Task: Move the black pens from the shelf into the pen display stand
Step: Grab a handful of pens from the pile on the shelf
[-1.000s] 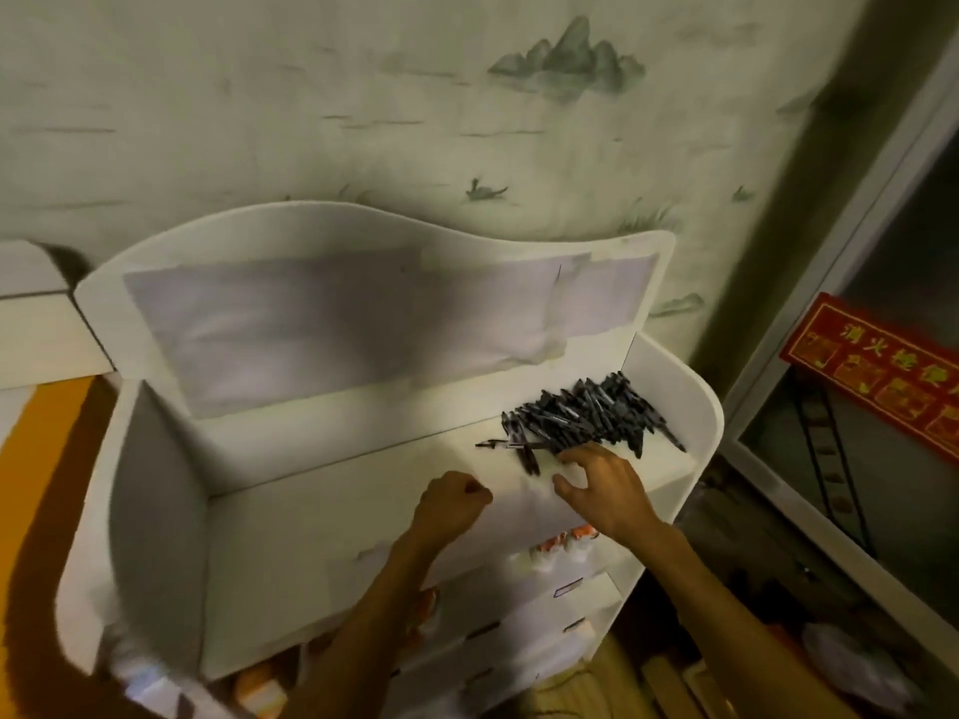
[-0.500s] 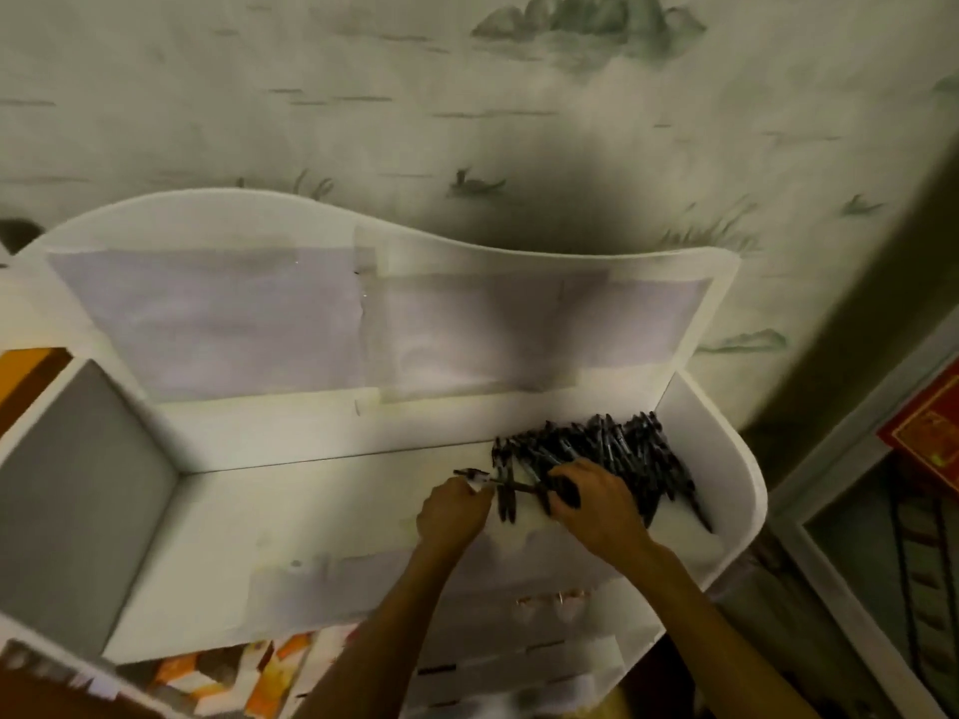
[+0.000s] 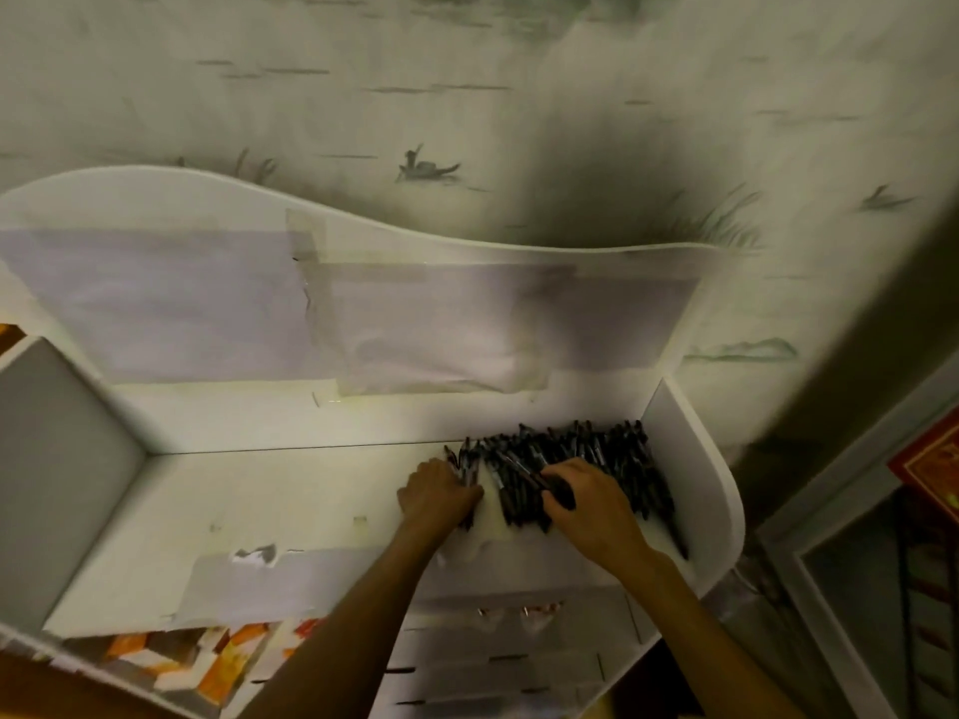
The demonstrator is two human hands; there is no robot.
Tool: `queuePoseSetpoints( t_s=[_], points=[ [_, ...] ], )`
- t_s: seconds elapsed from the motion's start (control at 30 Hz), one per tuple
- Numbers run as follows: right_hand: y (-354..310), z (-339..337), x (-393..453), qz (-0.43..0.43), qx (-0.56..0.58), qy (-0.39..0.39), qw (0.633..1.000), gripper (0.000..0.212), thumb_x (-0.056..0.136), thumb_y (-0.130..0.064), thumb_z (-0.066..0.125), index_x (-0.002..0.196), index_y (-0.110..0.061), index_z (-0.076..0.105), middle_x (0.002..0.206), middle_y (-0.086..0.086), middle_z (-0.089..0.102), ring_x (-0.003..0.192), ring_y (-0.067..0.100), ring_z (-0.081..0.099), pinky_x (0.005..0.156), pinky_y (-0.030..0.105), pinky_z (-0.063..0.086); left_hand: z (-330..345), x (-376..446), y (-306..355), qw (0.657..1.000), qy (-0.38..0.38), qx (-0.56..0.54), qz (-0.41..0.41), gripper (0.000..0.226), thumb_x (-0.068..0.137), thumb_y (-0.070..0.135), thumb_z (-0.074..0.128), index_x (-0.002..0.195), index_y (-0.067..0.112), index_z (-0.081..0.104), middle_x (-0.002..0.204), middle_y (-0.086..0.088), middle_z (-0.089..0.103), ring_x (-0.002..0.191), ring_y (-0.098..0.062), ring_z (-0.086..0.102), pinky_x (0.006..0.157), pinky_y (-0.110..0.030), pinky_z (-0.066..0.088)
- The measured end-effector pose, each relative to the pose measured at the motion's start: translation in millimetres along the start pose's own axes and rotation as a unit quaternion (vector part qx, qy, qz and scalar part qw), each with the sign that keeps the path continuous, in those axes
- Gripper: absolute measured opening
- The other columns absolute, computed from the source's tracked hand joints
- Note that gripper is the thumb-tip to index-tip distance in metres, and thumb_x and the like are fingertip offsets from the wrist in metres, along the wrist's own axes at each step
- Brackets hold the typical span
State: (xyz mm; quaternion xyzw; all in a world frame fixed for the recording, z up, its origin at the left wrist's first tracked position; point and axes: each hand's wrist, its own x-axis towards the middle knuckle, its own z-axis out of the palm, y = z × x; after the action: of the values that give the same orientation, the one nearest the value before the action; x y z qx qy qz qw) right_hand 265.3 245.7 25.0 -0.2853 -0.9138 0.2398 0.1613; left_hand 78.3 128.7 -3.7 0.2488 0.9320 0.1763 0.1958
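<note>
A heap of black pens [image 3: 586, 459] lies at the right end of the white top shelf [image 3: 270, 505]. My left hand [image 3: 438, 498] sits at the heap's left edge with its fingers curled round a few black pens. My right hand [image 3: 591, 503] lies over the front of the heap and pinches pens between thumb and fingers. Below the shelf, the white tiers of the pen display stand [image 3: 519, 651] show slots, with two or three pen tips in the top row. Both hands hide part of the heap.
The shelf's tall curved back panel [image 3: 363, 282] carries taped paper sheets and stands against a painted wall. Side walls close the shelf at left [image 3: 57, 454] and right [image 3: 700, 459]. Orange-and-white packages [image 3: 218, 661] lie below at the front left. A red sign [image 3: 929, 459] hangs at the right.
The view has moved closer. My left hand has slid right to the heap's edge and taken hold of pens. My right hand has pushed further onto the heap.
</note>
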Motion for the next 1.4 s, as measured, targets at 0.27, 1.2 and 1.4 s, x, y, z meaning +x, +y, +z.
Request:
queuePoseSetpoints(
  t_s=[0.27, 1.2, 1.4],
  points=[
    [12.4, -0.7, 3.7, -0.001, 0.005, -0.001, 1.0, 0.032, 0.093, -0.026, 0.065, 0.124, -0.017, 0.065, 0.12, -0.002, 0.062, 0.104, 0.015, 0.06, 0.091, 0.029, 0.05, 7.2, 6.8, 3.2, 0.999, 0.032, 0.027, 0.025, 0.042, 0.094, 0.04, 0.052, 0.122, 0.009, 0.055, 0.117, -0.008, 0.061, 0.104, -0.026, 0.062, 0.076, -0.03, 0.041],
    [29.8, 1.6, 22.2, -0.023, 0.002, 0.011, 1.0, 0.026, 0.094, -0.022, 0.063, 0.119, -0.018, 0.066, 0.116, -0.002, 0.063, 0.097, 0.011, 0.06, 0.084, 0.023, 0.051, 21.6, 11.1, 22.3, 0.925, -0.007, -0.375, -0.059, 0.022, 0.096, 0.034, 0.06, 0.091, 0.013, 0.056, 0.075, -0.007, 0.068, 0.05, -0.019, 0.064, 0.049, -0.029, 0.053],
    [32.7, -0.6, 22.3, -0.021, 0.006, 0.005, 1.0, 0.027, 0.094, -0.02, 0.063, 0.121, -0.016, 0.066, 0.117, 0.0, 0.063, 0.1, 0.014, 0.061, 0.088, 0.028, 0.052, 28.2, 14.8, 38.2, 0.922, -0.06, -0.364, -0.116, 0.039, 0.081, 0.044, 0.077, 0.085, 0.009, 0.062, 0.067, -0.006, 0.065, 0.048, -0.017, 0.057, 0.042, -0.02, 0.044]
  ],
)
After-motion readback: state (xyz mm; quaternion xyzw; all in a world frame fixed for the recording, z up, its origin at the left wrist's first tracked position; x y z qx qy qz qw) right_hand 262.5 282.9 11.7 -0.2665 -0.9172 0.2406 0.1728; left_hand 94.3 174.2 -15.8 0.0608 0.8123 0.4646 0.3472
